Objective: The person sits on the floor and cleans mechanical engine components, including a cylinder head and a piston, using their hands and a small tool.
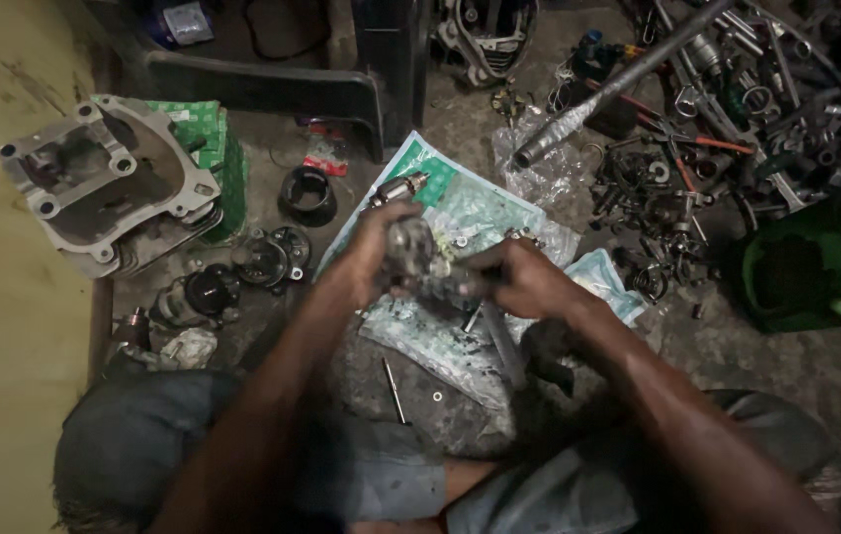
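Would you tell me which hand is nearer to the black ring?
Left. The left hand is just right of the black ring; the right hand lies farther right.

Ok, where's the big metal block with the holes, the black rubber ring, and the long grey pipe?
Metal engine block (pixel 104 183), head view, on its flat top face.
Black rubber ring (pixel 307 195), head view, on its rim.
Long grey pipe (pixel 618 84), head view, on the middle of its shaft.

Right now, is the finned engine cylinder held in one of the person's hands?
No, the engine cylinder lies apart at the left.
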